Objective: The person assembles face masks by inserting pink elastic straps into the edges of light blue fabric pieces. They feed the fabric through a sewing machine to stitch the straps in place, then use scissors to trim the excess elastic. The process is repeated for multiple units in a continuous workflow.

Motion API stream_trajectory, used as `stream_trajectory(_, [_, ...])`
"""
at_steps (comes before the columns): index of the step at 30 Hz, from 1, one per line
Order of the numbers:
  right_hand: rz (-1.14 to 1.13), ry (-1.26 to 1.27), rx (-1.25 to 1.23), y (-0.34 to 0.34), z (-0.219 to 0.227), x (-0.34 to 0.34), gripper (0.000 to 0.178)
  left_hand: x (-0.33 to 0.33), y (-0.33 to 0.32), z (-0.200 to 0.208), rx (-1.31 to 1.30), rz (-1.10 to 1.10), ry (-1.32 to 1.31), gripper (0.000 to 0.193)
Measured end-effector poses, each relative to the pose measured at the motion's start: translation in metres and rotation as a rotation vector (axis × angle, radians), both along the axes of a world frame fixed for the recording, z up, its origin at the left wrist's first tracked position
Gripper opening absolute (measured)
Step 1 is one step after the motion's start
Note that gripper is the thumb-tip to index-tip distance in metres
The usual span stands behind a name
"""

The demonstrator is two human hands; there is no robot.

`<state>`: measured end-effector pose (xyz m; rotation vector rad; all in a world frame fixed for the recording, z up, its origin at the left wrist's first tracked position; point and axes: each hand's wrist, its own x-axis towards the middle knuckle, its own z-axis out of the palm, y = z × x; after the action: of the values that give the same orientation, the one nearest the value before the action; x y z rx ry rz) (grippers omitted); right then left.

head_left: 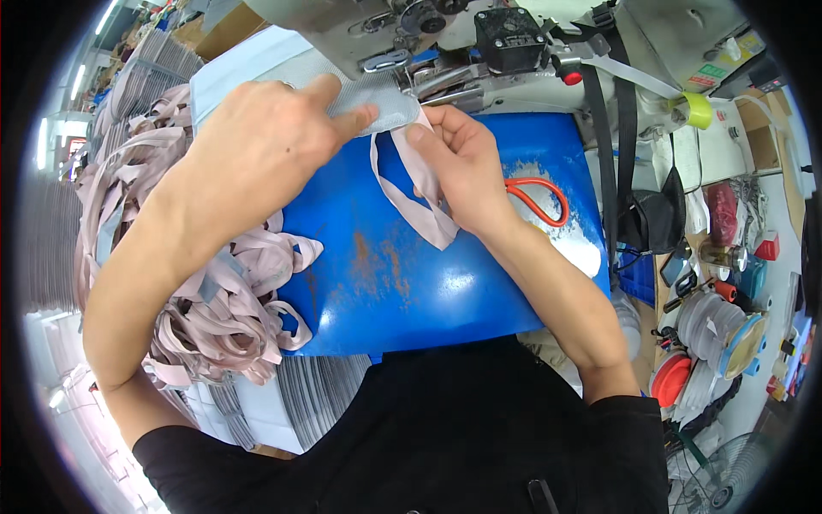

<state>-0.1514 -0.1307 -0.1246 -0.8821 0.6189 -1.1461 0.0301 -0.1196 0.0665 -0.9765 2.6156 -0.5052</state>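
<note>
A light blue-grey fabric panel (282, 53) lies under the head of a sewing machine (368, 34), one corner close to the needle area. My left hand (270, 128) rests palm down over the panel, thumb stretched toward that corner and apart from the index finger; its other fingers are partly hidden. At the corner, my right hand (462, 158) pinches a pale pink fabric strap (411, 184) between thumb and fingers. The strap hangs in a loop over the blue table surface (368, 300). Scissors with orange-red handles (552, 201) lie beside my right wrist, their blades hidden.
A big heap of pink straps (227, 300) spreads along the left edge of the blue surface. Stacked grey panels (317, 398) stand below it. Black straps (612, 154) hang right of the machine, near a yellow-green roll (695, 110). Spools and tools (715, 321) crowd the far right.
</note>
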Motion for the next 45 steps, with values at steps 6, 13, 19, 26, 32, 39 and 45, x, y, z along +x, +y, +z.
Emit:
stream_trajectory(6, [-0.015, -0.017, 0.024, 0.004, 0.007, 0.0, 0.02, -0.035, 0.021, -0.019, -0.032, 0.188, 0.016, 0.053])
stream_trajectory(13, [-0.07, -0.027, -0.052, 0.008, -0.004, 0.003, 0.02, -0.069, 0.025, -0.054, -0.027, 0.351, 0.296, 0.034])
stream_trajectory(19, [-0.171, 0.108, -0.204, 0.027, -0.003, -0.004, 0.031, -0.071, 0.019, -0.072, -0.032, 0.485, 0.589, 0.034])
stream_trajectory(26, [-0.145, 0.66, -0.317, 0.152, -0.023, -0.063, 0.048, -0.034, 0.139, -0.128, 0.176, 0.36, 1.141, 0.049])
stream_trajectory(32, [0.116, 0.897, -0.54, 0.207, -0.025, -0.093, 0.064, -0.097, 0.214, -0.2, 0.921, 0.801, 1.926, 0.057])
stream_trajectory(39, [-0.213, 0.475, -0.249, 0.148, -0.016, -0.099, 0.045, -0.076, 0.204, -0.212, 1.113, 0.655, 1.957, 0.019])
stream_trajectory(45, [-0.117, 0.299, -0.077, 0.072, -0.017, -0.044, 0.034, -0.098, 0.187, -0.227, 1.323, 0.631, 1.867, 0.022])
